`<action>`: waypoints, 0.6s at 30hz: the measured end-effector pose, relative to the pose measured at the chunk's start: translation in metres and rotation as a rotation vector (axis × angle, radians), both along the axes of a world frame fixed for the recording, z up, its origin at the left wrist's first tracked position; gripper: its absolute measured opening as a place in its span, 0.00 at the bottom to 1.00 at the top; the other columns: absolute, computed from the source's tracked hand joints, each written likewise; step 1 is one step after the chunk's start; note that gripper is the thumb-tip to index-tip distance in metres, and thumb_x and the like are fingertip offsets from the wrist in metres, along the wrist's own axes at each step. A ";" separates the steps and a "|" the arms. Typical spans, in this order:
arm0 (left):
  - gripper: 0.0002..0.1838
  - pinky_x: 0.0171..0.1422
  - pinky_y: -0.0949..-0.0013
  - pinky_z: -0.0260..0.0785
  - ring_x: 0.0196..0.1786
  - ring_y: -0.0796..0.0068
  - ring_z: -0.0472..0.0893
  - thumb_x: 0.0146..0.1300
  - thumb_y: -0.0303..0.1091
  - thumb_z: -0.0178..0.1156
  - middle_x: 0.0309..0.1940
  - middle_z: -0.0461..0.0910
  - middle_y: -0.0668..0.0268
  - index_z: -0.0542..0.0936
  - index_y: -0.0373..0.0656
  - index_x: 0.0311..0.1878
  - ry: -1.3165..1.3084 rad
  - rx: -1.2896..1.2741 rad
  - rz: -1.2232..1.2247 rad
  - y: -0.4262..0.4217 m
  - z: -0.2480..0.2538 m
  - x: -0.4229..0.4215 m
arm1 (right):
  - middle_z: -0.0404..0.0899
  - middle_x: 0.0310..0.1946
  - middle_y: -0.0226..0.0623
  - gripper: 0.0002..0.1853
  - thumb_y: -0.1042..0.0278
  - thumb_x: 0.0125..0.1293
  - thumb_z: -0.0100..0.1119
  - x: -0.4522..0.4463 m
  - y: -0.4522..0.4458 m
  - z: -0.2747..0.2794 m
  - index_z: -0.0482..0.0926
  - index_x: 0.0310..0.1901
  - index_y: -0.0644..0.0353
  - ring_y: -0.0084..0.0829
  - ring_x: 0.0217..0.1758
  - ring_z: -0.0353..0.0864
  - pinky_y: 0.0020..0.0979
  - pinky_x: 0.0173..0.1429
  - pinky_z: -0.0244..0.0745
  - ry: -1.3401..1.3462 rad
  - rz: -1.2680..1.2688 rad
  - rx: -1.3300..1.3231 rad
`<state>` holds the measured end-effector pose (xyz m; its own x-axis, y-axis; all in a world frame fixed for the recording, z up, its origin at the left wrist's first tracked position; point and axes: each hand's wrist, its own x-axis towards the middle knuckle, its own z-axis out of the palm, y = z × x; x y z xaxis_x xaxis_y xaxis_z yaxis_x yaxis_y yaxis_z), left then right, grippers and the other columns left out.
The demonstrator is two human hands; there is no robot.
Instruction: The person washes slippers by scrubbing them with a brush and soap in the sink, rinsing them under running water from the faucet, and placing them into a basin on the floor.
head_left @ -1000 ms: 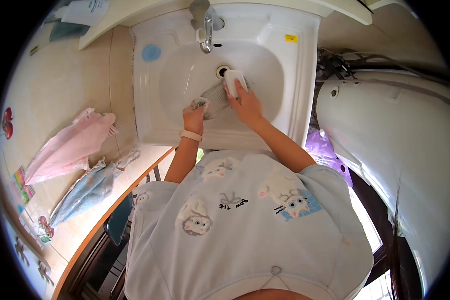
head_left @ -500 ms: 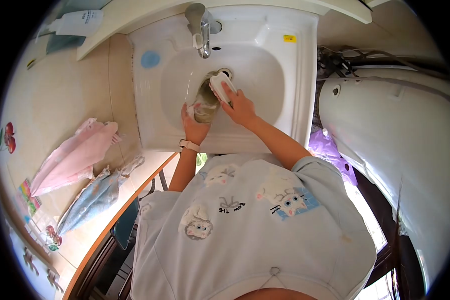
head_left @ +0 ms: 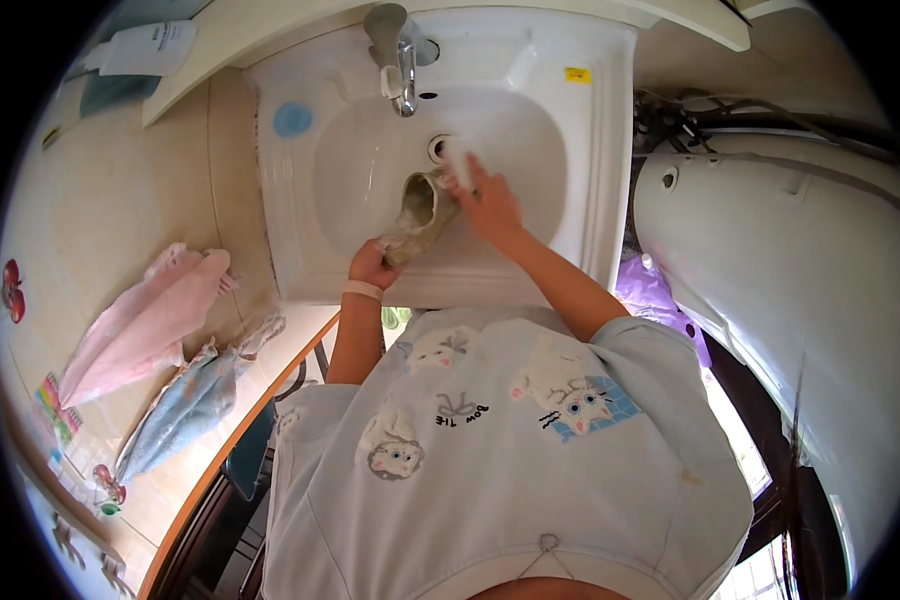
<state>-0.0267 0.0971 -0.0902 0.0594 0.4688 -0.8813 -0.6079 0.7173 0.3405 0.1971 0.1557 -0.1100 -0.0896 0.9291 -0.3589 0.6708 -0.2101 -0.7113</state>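
A greenish-beige shoe (head_left: 422, 232) with white suds on it lies tilted over the white sink (head_left: 530, 150), its dark opening facing up. My left hand (head_left: 372, 264) grips one end of the shoe near the front of the basin. In my right hand (head_left: 494, 210) is a white scrubbing brush (head_left: 458, 158), smeared by motion, at the shoe's far right side. The brush's bristles cannot be made out.
A chrome faucet (head_left: 404, 65) rises behind the drain (head_left: 438, 148). A blue disc (head_left: 292, 119) rests on the left rim. Pink (head_left: 150, 325) and blue (head_left: 185, 410) cloths hang at left. A large white appliance (head_left: 780, 260) and a purple bag (head_left: 660, 300) are at right.
The shoe has turned so that its opening faces up. My left hand has moved slightly left and toward me. My right hand with the brush has shifted slightly right.
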 end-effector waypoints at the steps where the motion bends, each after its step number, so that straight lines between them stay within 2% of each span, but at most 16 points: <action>1: 0.13 0.50 0.63 0.72 0.45 0.66 0.77 0.56 0.24 0.52 0.42 0.76 0.59 0.72 0.33 0.46 0.010 -0.007 0.016 0.002 0.004 0.007 | 0.69 0.42 0.50 0.33 0.48 0.59 0.49 0.002 0.001 -0.008 0.53 0.66 0.37 0.43 0.38 0.75 0.40 0.44 0.71 -0.001 -0.001 0.000; 3: 0.13 0.50 0.63 0.72 0.45 0.66 0.77 0.56 0.24 0.52 0.41 0.76 0.58 0.72 0.34 0.45 0.020 -0.017 0.018 0.006 0.004 0.009 | 0.69 0.41 0.49 0.32 0.46 0.60 0.47 0.003 0.000 -0.020 0.53 0.66 0.37 0.45 0.41 0.74 0.42 0.46 0.70 0.141 -0.024 -0.192; 4: 0.13 0.50 0.64 0.72 0.45 0.65 0.77 0.55 0.24 0.53 0.42 0.76 0.59 0.72 0.34 0.46 0.215 0.007 -0.199 0.008 0.000 0.009 | 0.69 0.41 0.49 0.32 0.46 0.60 0.47 0.000 -0.005 -0.002 0.53 0.66 0.37 0.45 0.41 0.74 0.42 0.46 0.70 0.140 -0.031 -0.195; 6: 0.14 0.50 0.64 0.72 0.45 0.65 0.77 0.55 0.24 0.53 0.42 0.76 0.59 0.72 0.34 0.46 0.406 0.030 -0.412 0.007 -0.007 0.011 | 0.69 0.40 0.49 0.33 0.47 0.60 0.48 -0.009 -0.028 0.042 0.53 0.66 0.39 0.45 0.39 0.74 0.42 0.44 0.71 0.195 0.331 0.010; 7: 0.15 0.49 0.64 0.72 0.45 0.64 0.77 0.54 0.24 0.53 0.42 0.76 0.59 0.72 0.34 0.47 0.174 0.021 -0.200 0.009 -0.009 0.011 | 0.69 0.39 0.47 0.33 0.48 0.59 0.49 -0.002 -0.030 0.048 0.53 0.66 0.39 0.43 0.37 0.74 0.41 0.41 0.71 0.177 0.476 0.057; 8: 0.16 0.49 0.65 0.71 0.44 0.64 0.77 0.54 0.23 0.53 0.42 0.76 0.59 0.72 0.33 0.48 -0.057 0.013 0.011 0.010 -0.011 0.010 | 0.69 0.39 0.47 0.33 0.48 0.59 0.49 0.004 -0.028 0.041 0.53 0.66 0.39 0.43 0.37 0.74 0.41 0.41 0.71 0.179 0.473 0.059; 10: 0.17 0.48 0.65 0.71 0.44 0.64 0.77 0.53 0.23 0.53 0.41 0.77 0.59 0.72 0.32 0.48 -0.003 0.063 -0.048 0.009 -0.011 0.014 | 0.68 0.38 0.46 0.33 0.49 0.58 0.50 0.011 -0.018 0.022 0.54 0.66 0.39 0.43 0.35 0.75 0.40 0.39 0.71 0.112 0.290 0.053; 12: 0.17 0.48 0.65 0.70 0.43 0.64 0.78 0.53 0.23 0.52 0.40 0.77 0.59 0.72 0.32 0.48 0.044 0.107 -0.110 0.010 -0.008 0.016 | 0.68 0.37 0.45 0.33 0.50 0.58 0.50 0.001 -0.015 0.018 0.53 0.66 0.38 0.42 0.33 0.74 0.39 0.38 0.70 0.121 0.265 0.093; 13: 0.18 0.48 0.67 0.70 0.43 0.65 0.78 0.51 0.22 0.53 0.40 0.78 0.58 0.72 0.31 0.49 0.391 0.296 -0.513 0.010 -0.003 0.011 | 0.67 0.35 0.43 0.33 0.51 0.58 0.51 -0.003 -0.017 0.019 0.53 0.66 0.37 0.42 0.31 0.73 0.38 0.37 0.70 0.130 0.239 0.126; 15: 0.19 0.47 0.68 0.70 0.43 0.65 0.78 0.50 0.21 0.54 0.39 0.78 0.58 0.72 0.30 0.49 0.736 0.494 -0.913 0.015 0.003 0.016 | 0.67 0.36 0.43 0.34 0.51 0.58 0.51 -0.006 -0.020 0.031 0.53 0.66 0.37 0.42 0.31 0.73 0.38 0.37 0.70 0.165 0.238 0.069; 17: 0.20 0.46 0.69 0.71 0.43 0.68 0.78 0.48 0.19 0.55 0.39 0.78 0.59 0.73 0.30 0.48 0.945 0.192 -0.531 0.021 0.005 0.030 | 0.67 0.36 0.44 0.34 0.51 0.58 0.51 -0.004 -0.019 0.040 0.52 0.66 0.38 0.42 0.30 0.73 0.38 0.38 0.70 0.204 0.245 0.024; 18: 0.20 0.46 0.69 0.71 0.43 0.68 0.78 0.48 0.19 0.55 0.39 0.78 0.59 0.73 0.30 0.48 0.944 0.186 -0.531 0.022 0.015 0.034 | 0.68 0.37 0.45 0.34 0.51 0.58 0.51 -0.004 -0.024 0.043 0.52 0.66 0.39 0.43 0.32 0.74 0.39 0.39 0.71 0.194 0.349 0.020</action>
<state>0.0071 0.1192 -0.0754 -0.3684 0.7131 -0.5965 0.3252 0.6999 0.6359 0.1931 0.1317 -0.0668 -0.4650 0.8375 -0.2869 0.5526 0.0214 -0.8332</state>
